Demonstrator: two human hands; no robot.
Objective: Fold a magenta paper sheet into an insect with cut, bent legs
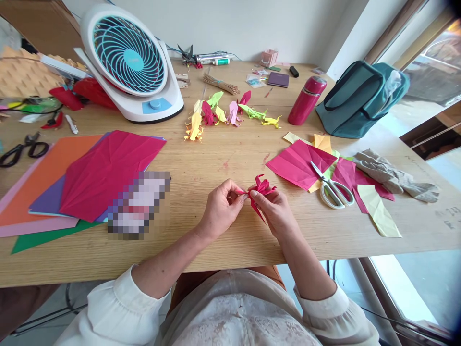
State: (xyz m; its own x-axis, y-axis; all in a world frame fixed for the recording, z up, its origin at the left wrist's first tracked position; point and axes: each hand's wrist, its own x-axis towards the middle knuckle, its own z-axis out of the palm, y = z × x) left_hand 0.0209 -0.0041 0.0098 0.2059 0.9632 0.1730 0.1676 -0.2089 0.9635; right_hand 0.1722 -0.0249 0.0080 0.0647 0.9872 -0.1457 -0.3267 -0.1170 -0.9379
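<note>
Between my two hands, over the table's front part, is a magenta origami figure point(264, 185) with several thin folded points. My left hand point(224, 204) pinches one narrow point at its left side between thumb and fingers. Wrapped around the figure's body from the right, my right hand point(277, 209) grips it with the thumb on top. A long point hangs down between the hands. Farther back stands a group of finished origami figures point(232, 114) in yellow, green, pink and magenta.
White-handled scissors point(336, 193) lie on magenta paper scraps point(300, 163) at right, beside a grey cloth point(392, 175). Colored paper sheets point(111, 173) and a blurred-out object point(139, 206) are at left. Behind are a fan point(133, 62), a magenta flask point(306, 103) and a teal bag point(355, 108).
</note>
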